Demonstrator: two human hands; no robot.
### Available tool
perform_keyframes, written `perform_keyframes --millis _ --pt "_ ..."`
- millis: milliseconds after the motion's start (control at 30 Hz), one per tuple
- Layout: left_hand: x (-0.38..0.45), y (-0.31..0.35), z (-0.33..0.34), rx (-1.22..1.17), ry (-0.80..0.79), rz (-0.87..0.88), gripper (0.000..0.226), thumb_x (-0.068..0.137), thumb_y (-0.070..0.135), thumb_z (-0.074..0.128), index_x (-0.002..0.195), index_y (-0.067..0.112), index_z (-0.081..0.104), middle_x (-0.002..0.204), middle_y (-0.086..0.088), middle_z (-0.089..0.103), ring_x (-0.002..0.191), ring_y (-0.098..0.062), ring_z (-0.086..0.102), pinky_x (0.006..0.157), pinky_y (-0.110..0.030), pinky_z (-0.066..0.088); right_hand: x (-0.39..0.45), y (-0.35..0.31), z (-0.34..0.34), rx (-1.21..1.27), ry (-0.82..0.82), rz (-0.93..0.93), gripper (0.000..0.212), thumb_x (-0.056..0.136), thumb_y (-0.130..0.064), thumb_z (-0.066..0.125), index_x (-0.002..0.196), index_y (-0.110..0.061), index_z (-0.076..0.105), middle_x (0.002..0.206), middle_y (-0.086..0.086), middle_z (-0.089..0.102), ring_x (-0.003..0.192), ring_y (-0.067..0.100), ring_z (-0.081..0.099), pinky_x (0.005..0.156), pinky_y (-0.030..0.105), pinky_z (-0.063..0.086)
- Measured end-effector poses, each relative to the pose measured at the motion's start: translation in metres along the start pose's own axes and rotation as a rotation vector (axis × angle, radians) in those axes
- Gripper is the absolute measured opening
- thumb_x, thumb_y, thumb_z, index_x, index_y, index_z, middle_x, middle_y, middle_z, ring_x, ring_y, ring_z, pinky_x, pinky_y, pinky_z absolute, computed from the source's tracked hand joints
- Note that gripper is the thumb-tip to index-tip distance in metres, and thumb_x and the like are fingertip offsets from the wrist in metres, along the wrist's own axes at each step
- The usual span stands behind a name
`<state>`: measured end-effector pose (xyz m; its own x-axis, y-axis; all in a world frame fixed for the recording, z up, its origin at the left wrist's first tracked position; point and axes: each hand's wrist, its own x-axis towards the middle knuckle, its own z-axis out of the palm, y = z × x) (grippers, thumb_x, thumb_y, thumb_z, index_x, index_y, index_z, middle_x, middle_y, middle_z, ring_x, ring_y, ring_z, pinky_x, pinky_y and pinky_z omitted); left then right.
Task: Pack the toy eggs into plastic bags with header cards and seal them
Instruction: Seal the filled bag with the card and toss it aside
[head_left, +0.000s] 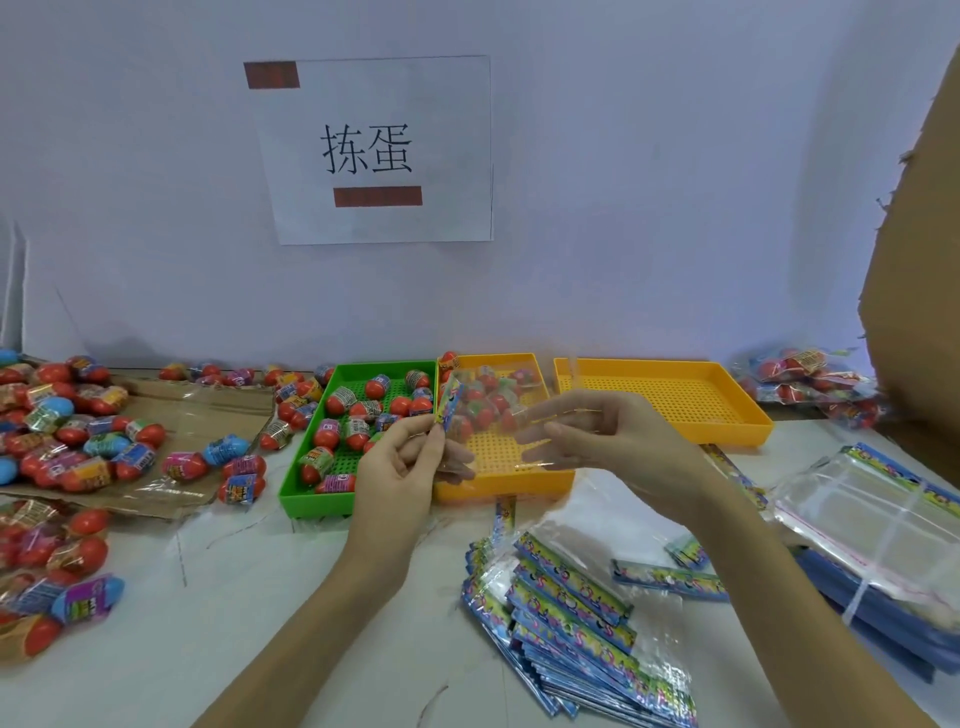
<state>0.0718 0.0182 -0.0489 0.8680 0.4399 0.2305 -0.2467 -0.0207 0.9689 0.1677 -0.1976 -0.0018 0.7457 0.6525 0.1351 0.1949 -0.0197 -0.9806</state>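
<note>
While both hands meet at the centre of the frame, they stretch a clear plastic bag (488, 415) between them above the trays. The left hand (402, 462) pinches the bag's colourful header card (449, 408) between thumb and fingertips. The right hand (597, 431) grasps the opposite end, fingers reaching leftward around the film, which blurs their tips.

Behind the bag, a green tray (291, 488) left of centre holds many red toy eggs (358, 415) in printed wrappers. Touching its right side, a yellow tray (504, 486) holds a few more eggs at its far end, seen through the bag. A second yellow tray (727, 400) sits just right of that.

Across the left of the frame, loose eggs (78, 441) lie heaped on flattened cardboard (156, 504) and on the white table (234, 597). At lower centre, a fanned pile of bags with header cards (571, 618) lies on the table. At the right edge sits a banded stack of clear bags (883, 525). Filled bags of eggs (810, 384) lie at the upper right, beside a cardboard sheet (914, 286). A paper sign (374, 150) hangs on the wall at upper centre.
</note>
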Motion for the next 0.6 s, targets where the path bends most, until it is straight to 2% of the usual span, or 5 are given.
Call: perform_keyframes --millis 100,167,367,533,600 --pt "0.0003 0.0023 0.0008 -0.012 -0.043 -0.013 0.029 0.107 0.038 0.054 0.118 0.014 0.067 0.096 -0.007 0.077 0.087 -0.028 0.075 0.076 -0.034 0.062 0.0029 0.006 0.0029 0.002 0.185 0.017 0.017 0.098 -0.011 0.067 0.11 0.0 0.073 0.097 0.018 0.078 0.088 0.033 0.077 0.081 0.041 0.06" --pt "-0.0011 0.0044 0.002 0.008 -0.048 0.001 0.044 0.098 0.059 0.058 0.114 0.02 0.069 0.1 -0.004 0.077 0.089 -0.022 0.075 0.076 -0.03 0.062 0.003 0.0069 0.0026 -0.065 0.188 0.027 0.014 0.097 -0.011 0.068 0.106 -0.002 0.075 0.093 0.017 0.079 0.08 0.031 0.076 0.078 0.039 0.062" --pt "-0.0015 0.0036 -0.0015 0.043 0.036 0.017 0.016 0.087 0.027 0.076 0.1 0.017 0.073 0.082 -0.004 0.079 0.076 -0.017 0.077 0.068 -0.026 0.062 0.0011 0.0013 0.0038 -0.086 0.193 0.014 0.031 0.083 -0.035 0.078 0.095 -0.007 0.08 0.083 0.013 0.078 0.07 0.026 0.074 0.064 0.023 0.057" --pt "-0.0024 0.0062 0.0013 0.067 0.023 0.03 0.014 0.097 0.025 0.068 0.097 0.012 0.074 0.076 0.002 0.079 0.065 -0.006 0.073 0.061 -0.011 0.052 0.0021 0.0028 0.0048 -0.086 0.169 0.013 0.035 0.087 -0.038 0.075 0.084 -0.003 0.075 0.073 0.015 0.073 0.064 0.022 0.067 0.061 0.024 0.054" --pt "-0.0019 0.0092 -0.0009 0.047 -0.009 0.025 0.02 0.095 0.031 0.07 0.105 0.014 0.072 0.08 0.0 0.079 0.066 -0.009 0.074 0.062 -0.013 0.054 0.0013 0.0028 0.0064 -0.098 0.127 0.005 0.032 0.088 -0.037 0.073 0.088 -0.005 0.076 0.075 0.015 0.073 0.067 0.022 0.068 0.064 0.026 0.055"
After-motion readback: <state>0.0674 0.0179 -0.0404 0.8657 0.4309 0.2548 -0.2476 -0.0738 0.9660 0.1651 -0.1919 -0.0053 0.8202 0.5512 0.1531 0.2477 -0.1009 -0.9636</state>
